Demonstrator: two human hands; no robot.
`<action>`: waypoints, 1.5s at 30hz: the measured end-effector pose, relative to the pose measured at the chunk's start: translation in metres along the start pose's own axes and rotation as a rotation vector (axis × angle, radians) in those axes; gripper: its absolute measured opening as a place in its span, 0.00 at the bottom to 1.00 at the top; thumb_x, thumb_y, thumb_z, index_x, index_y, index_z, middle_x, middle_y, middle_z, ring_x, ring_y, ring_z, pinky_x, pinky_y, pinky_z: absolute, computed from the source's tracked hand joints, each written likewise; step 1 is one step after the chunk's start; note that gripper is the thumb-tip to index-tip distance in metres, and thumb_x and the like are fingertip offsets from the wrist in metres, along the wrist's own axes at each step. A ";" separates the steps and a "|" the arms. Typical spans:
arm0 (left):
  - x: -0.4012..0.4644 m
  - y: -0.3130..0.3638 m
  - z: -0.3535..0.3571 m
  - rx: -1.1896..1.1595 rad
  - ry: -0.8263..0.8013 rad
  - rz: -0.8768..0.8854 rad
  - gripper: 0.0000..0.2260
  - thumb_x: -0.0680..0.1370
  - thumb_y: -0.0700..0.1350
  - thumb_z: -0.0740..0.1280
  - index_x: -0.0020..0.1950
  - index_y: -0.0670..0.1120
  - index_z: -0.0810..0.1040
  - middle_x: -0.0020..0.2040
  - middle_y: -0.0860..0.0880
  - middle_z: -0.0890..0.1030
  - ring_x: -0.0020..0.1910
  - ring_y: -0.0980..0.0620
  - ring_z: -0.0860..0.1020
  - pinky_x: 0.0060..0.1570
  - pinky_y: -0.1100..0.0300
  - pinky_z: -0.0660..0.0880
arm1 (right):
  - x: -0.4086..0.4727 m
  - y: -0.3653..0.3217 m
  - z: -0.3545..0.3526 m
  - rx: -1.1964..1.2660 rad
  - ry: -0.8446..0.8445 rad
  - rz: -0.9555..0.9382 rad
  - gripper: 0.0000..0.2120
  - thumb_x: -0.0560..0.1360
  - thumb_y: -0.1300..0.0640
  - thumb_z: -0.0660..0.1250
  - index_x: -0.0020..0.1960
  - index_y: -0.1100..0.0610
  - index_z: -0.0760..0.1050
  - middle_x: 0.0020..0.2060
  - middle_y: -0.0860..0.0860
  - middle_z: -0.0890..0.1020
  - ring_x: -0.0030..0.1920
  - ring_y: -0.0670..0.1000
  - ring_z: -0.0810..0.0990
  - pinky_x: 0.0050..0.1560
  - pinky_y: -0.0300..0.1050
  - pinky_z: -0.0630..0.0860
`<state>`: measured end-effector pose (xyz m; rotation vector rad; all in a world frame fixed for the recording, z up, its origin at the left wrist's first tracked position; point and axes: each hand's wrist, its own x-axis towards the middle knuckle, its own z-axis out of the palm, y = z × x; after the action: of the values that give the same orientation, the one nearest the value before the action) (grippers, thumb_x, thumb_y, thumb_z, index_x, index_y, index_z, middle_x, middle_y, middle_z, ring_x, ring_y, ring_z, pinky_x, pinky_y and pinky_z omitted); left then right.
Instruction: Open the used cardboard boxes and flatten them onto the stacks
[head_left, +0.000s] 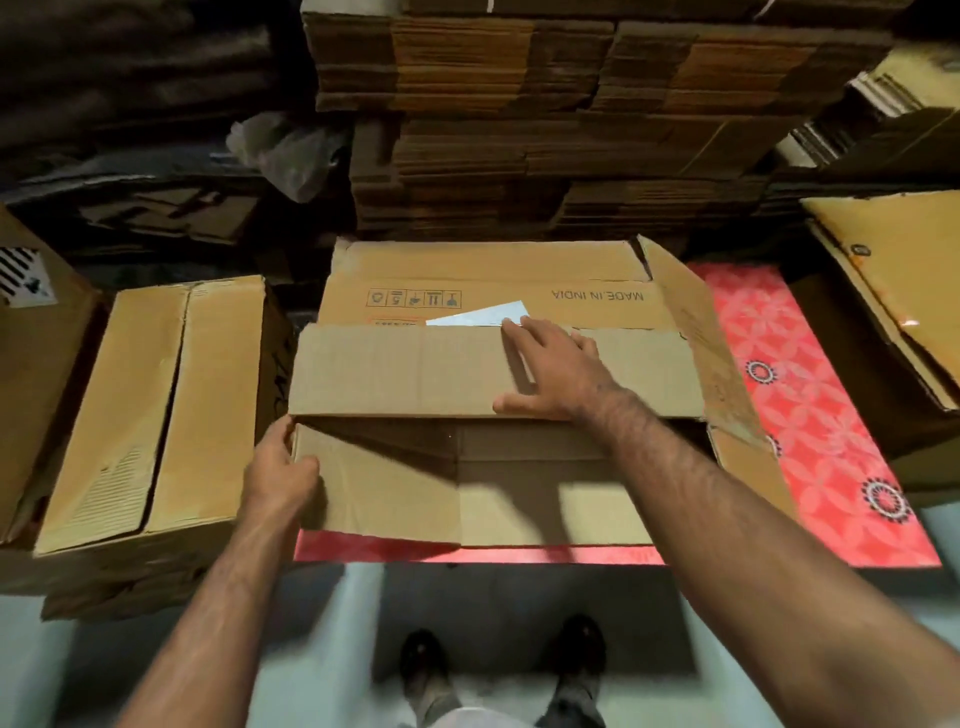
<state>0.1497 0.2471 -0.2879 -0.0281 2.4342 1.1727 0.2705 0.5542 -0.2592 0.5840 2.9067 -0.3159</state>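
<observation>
A large brown cardboard box (405, 374) lies collapsed in front of me on a red patterned sheet (810, 395). Its far panel reads "MADE IN INDIA" upside down. My right hand (556, 371) lies flat with straight fingers on the upper folded flap, fingertips near a white paper label (483, 314) that pokes out behind the flap. At the box's left edge, my left hand (278, 470) grips the corner of the lower flap, with the thumb on top. The box's right flap (691, 332) stands tilted up.
A closed brown box (156, 410) sits to the left, with another box (31, 332) beyond it. Tall stacks of flattened cardboard (566, 114) rise behind. More flat cardboard (893, 280) lies at the right. My shoes (504, 670) stand on the pale floor.
</observation>
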 end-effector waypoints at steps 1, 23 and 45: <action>0.012 -0.012 -0.003 0.007 -0.001 -0.039 0.25 0.80 0.32 0.61 0.75 0.49 0.70 0.62 0.46 0.80 0.59 0.45 0.77 0.63 0.46 0.75 | 0.007 -0.012 0.008 -0.037 0.001 0.018 0.52 0.71 0.35 0.74 0.84 0.49 0.49 0.79 0.51 0.61 0.79 0.53 0.59 0.75 0.63 0.59; -0.016 -0.142 0.031 -0.979 0.114 -0.530 0.13 0.87 0.49 0.56 0.65 0.42 0.70 0.65 0.35 0.75 0.59 0.38 0.79 0.59 0.44 0.80 | -0.092 -0.098 0.140 0.022 0.032 0.001 0.14 0.77 0.45 0.66 0.57 0.51 0.77 0.52 0.50 0.82 0.52 0.54 0.80 0.50 0.50 0.75; -0.057 -0.105 0.140 -0.940 -0.142 -0.553 0.33 0.84 0.41 0.65 0.83 0.44 0.48 0.77 0.41 0.67 0.65 0.38 0.78 0.61 0.45 0.80 | -0.172 0.069 0.148 1.915 0.563 1.399 0.14 0.81 0.54 0.69 0.63 0.59 0.78 0.64 0.55 0.79 0.54 0.49 0.80 0.51 0.44 0.81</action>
<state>0.2750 0.2753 -0.4202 -0.7986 1.4047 1.8042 0.4709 0.5188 -0.3805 2.5774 0.6484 -2.5581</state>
